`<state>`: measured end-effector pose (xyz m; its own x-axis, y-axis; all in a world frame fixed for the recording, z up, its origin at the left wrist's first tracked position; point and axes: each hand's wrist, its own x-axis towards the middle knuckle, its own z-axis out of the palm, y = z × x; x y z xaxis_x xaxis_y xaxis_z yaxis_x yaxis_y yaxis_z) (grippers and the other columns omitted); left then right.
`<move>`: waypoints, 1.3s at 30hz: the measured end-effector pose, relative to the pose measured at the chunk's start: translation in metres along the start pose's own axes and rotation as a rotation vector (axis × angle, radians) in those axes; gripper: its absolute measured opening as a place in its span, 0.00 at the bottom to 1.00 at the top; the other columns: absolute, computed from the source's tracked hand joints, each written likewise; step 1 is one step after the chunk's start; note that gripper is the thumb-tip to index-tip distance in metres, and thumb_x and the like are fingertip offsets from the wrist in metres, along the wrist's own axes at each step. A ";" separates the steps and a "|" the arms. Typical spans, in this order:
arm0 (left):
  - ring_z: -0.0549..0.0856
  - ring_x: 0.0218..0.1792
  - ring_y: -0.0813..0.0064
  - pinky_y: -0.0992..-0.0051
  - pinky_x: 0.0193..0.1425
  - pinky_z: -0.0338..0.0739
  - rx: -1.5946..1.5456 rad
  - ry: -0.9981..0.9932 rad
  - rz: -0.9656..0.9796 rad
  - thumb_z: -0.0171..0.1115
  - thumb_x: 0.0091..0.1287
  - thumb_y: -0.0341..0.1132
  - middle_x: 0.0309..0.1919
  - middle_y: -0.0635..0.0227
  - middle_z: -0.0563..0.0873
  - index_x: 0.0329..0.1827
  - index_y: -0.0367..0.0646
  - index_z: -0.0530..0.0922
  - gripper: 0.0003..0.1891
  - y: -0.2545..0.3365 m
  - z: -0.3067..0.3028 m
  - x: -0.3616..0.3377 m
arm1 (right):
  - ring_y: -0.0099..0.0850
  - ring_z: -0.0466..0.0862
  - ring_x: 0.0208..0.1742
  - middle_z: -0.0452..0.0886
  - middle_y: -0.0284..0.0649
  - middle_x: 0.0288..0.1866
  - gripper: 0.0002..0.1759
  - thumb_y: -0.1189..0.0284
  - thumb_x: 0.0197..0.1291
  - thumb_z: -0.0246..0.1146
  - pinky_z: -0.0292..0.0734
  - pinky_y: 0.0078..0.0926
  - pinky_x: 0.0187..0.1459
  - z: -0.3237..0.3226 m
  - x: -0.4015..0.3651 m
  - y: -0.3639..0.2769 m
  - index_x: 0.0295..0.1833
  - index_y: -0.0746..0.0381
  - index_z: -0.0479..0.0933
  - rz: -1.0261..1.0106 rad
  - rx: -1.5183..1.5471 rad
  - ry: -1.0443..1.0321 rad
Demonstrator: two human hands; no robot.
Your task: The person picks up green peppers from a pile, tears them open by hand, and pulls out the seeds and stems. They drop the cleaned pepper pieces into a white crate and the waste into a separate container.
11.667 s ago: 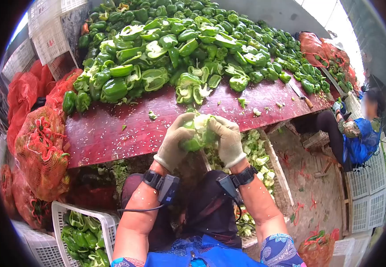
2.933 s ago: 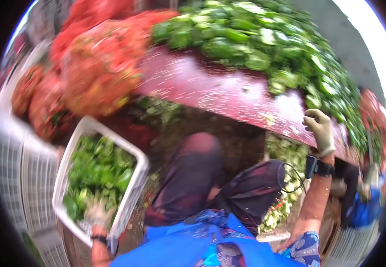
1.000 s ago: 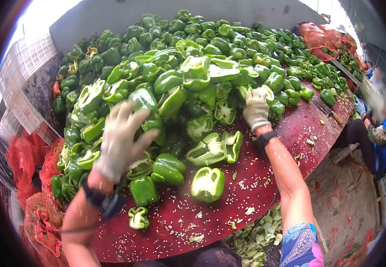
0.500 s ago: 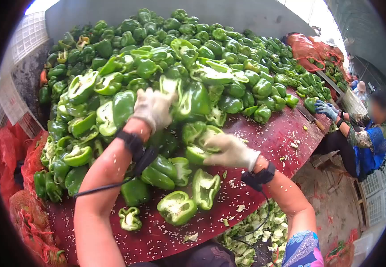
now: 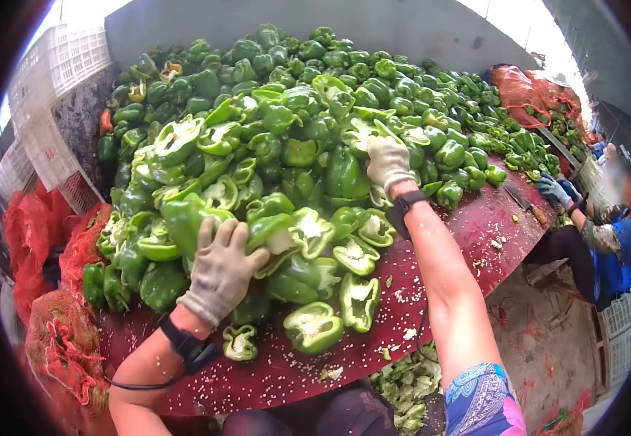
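My left hand [image 5: 217,272], in a pale work glove, lies with its fingers spread against green bell peppers at the front left of the heap. A large green bell pepper [image 5: 185,225] is just beyond its fingertips. Farther up the heap, my gloved right hand [image 5: 390,163] reaches in among cut pepper pieces [image 5: 359,132]. Its fingertips are bent down and partly hidden, so a grip does not show. Between my hands lie whole and halved peppers, among them an open half [image 5: 310,232]. Nearer me are two halves, one [image 5: 313,327] with pale seeds showing, and a small piece [image 5: 240,343].
The heap sits on a red tabletop [image 5: 395,320] scattered with seeds. A knife [image 5: 526,203] lies at right, near a seated co-worker in blue gloves [image 5: 554,190]. Red mesh sacks [image 5: 61,341] and white crates [image 5: 75,54] stand left; pepper scraps [image 5: 406,389] lie below the table.
My left hand has come down and nearer me, its fingers spreading. My right hand has moved up and away onto the heap. The whole view has shifted slightly.
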<state>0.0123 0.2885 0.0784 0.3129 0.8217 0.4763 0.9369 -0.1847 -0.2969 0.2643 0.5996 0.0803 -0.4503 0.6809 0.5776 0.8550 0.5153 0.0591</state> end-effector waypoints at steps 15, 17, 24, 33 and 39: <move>0.78 0.67 0.51 0.43 0.66 0.79 -2.015 0.035 -0.871 0.57 0.78 0.48 0.68 0.53 0.79 0.71 0.51 0.76 0.23 0.052 -0.092 -0.050 | 0.35 0.80 0.44 0.82 0.33 0.40 0.29 0.73 0.48 0.68 0.74 0.38 0.43 -0.179 -0.176 -0.113 0.61 0.60 0.80 -0.560 0.318 0.321; 0.81 0.65 0.55 0.41 0.64 0.80 -2.525 -0.054 -0.901 0.53 0.79 0.59 0.67 0.59 0.80 0.77 0.52 0.69 0.31 0.079 -0.103 -0.050 | 0.33 0.80 0.44 0.80 0.31 0.40 0.28 0.71 0.52 0.65 0.73 0.36 0.42 -0.206 -0.196 -0.132 0.63 0.60 0.79 -0.660 0.279 0.341; 0.81 0.66 0.68 0.63 0.69 0.79 -2.651 0.027 -0.715 0.59 0.75 0.44 0.69 0.64 0.78 0.72 0.44 0.71 0.26 0.134 -0.103 -0.087 | 0.35 0.85 0.56 0.85 0.44 0.52 0.26 0.78 0.55 0.65 0.80 0.34 0.59 -0.262 -0.257 -0.151 0.62 0.68 0.77 -0.270 1.239 -0.622; 0.87 0.56 0.67 0.63 0.59 0.85 -2.728 -0.047 -0.859 0.56 0.70 0.39 0.60 0.61 0.84 0.73 0.44 0.73 0.27 0.200 -0.120 -0.094 | 0.39 0.87 0.45 0.86 0.46 0.43 0.18 0.72 0.59 0.70 0.82 0.37 0.48 -0.256 -0.318 -0.149 0.55 0.63 0.81 -0.126 1.073 -0.513; 0.87 0.45 0.68 0.66 0.52 0.84 -2.850 -0.037 -1.005 0.60 0.70 0.37 0.45 0.65 0.87 0.61 0.44 0.79 0.18 0.214 -0.084 -0.101 | 0.54 0.86 0.42 0.84 0.50 0.38 0.15 0.66 0.61 0.70 0.80 0.50 0.42 -0.254 -0.343 -0.166 0.48 0.61 0.78 -0.041 0.720 -0.111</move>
<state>0.1943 0.1204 0.0362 0.1308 0.9812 -0.1421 -0.8938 0.1787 0.4113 0.3422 0.1483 0.0790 -0.5345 0.6825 0.4986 0.4725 0.7304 -0.4933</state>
